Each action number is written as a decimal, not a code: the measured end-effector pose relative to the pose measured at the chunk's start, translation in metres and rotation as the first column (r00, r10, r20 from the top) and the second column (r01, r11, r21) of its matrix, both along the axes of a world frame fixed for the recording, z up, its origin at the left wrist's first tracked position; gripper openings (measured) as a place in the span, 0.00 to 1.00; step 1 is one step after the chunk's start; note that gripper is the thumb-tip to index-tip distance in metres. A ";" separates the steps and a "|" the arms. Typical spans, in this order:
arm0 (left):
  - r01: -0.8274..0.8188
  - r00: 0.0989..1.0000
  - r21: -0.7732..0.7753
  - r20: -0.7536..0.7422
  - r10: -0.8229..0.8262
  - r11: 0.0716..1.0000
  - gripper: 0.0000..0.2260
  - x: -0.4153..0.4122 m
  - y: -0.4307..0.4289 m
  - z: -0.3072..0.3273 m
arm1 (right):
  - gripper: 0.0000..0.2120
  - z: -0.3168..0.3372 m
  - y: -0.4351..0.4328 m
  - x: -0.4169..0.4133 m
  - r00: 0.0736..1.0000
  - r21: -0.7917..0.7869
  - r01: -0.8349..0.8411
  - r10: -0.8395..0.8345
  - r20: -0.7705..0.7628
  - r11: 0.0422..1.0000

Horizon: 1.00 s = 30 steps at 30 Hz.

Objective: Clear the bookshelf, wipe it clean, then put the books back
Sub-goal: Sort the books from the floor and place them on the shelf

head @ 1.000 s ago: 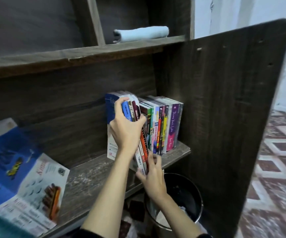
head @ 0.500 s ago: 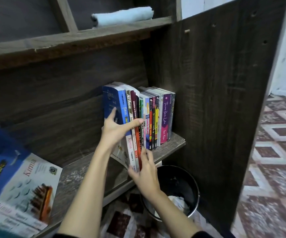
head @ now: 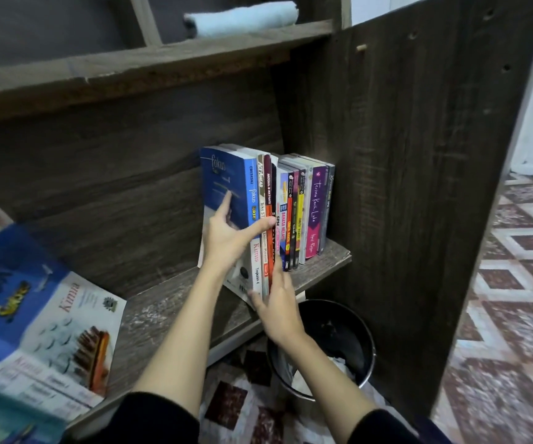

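The right hand [head: 279,310] presses straight fingers against the spines' lower ends, gripping nothing. Just beyond, the left hand [head: 226,238] lays straight fingers flat on the blue book [head: 223,177], thumb across neighbouring spines. The books [head: 303,213] stand on the shelf [head: 169,312] against its right side panel [head: 403,187].

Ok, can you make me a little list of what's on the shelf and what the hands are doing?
Books: row of books standing at the right end of the lower shelf
Steadying: left hand flat on the blue Fokus book, thumb across the spines
Nudging: right hand against the bottoms of the spines
Up top: rolled light-blue cloth
Lying flat: Kimia book, at the left
Underneath: black bin
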State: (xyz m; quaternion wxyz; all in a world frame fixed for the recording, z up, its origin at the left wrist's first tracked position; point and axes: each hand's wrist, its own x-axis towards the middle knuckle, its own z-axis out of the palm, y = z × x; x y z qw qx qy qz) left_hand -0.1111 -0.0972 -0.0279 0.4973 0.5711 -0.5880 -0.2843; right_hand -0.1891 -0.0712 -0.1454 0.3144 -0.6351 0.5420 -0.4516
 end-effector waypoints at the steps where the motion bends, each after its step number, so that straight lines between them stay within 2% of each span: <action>1: -0.005 1.000 0.008 0.005 0.005 1.000 0.44 0.000 0.003 -0.001 | 0.40 0.002 0.001 0.001 1.000 0.009 0.002 -0.002 0.004 1.000; 4: 0.014 0.999 0.053 0.051 -0.016 0.999 0.42 0.005 0.010 -0.004 | 0.42 0.008 0.003 0.001 0.999 0.011 0.027 -0.027 0.022 1.000; 7: -0.043 0.997 0.050 0.073 0.040 0.998 0.33 0.020 0.024 -0.005 | 0.42 0.020 0.007 -0.003 0.996 -0.024 0.061 -0.059 0.064 0.998; 9: -0.113 0.993 0.014 0.036 0.113 0.993 0.28 0.032 0.036 -0.004 | 0.38 0.031 0.011 -0.006 0.991 -0.086 0.105 -0.097 0.090 0.991; 13: -0.275 0.958 -0.061 -0.096 0.269 0.959 0.19 0.051 0.061 -0.003 | 0.23 0.053 0.022 -0.012 0.987 -0.218 0.155 -0.143 0.071 0.963; 17: -0.375 0.914 -0.110 -0.211 0.347 0.920 0.16 0.064 0.088 -0.003 | 0.16 0.072 0.031 -0.007 0.994 -0.297 0.110 -0.111 0.016 0.949; 24: -0.537 0.827 -0.206 -0.322 0.461 0.818 0.09 0.099 0.136 -0.008 | 0.12 0.110 0.051 0.031 0.998 -0.421 -0.044 0.021 -0.059 0.906; 30: -0.746 0.662 -0.236 -0.355 0.660 0.622 0.10 0.126 0.170 -0.014 | 0.10 0.137 0.069 0.080 0.988 -0.497 -0.153 0.128 -0.084 0.854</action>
